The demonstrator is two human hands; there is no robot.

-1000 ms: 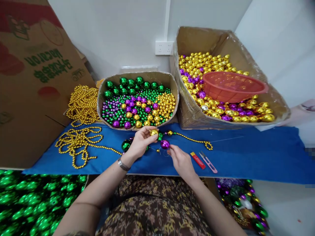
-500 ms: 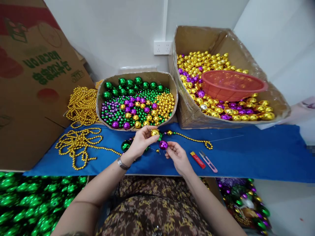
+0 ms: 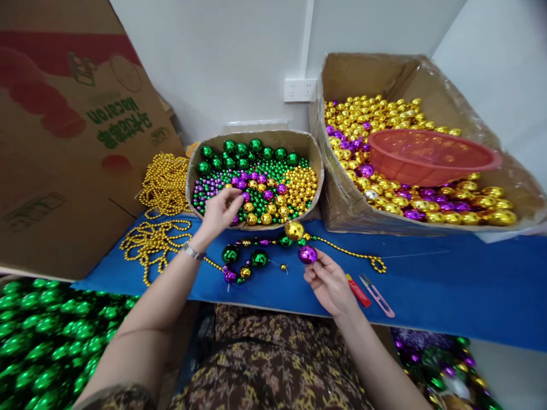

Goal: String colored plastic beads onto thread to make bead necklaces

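Observation:
My right hand [image 3: 331, 282] pinches a shiny purple bead [image 3: 307, 254] above the blue cloth. Just behind that bead is a large gold bead [image 3: 294, 230] on the bead string. My left hand [image 3: 220, 213] reaches over the front left rim of the smaller bead box [image 3: 318, 188], fingers bent and a little apart above the purple and green beads; I see nothing held in them. Along the cloth lies the strung garland, with a dark green bead [image 3: 258, 258] and a gold chain end [image 3: 378, 263]. A small gold bead [image 3: 284, 267] sits near a thin thread.
Pink thread snips [image 3: 378, 296] and a red-and-yellow packet [image 3: 358, 291] lie right of my right hand. Gold bead chains [image 3: 156, 245] are heaped at left. A large carton [image 3: 342, 193] of gold and purple beads holds a red basket [image 3: 431, 159]. Green beads [image 3: 47, 341] fill the lower left.
My left hand has left the gold bead and moved up and left to the bead box. My right hand keeps the purple bead. The view has shifted slightly left.

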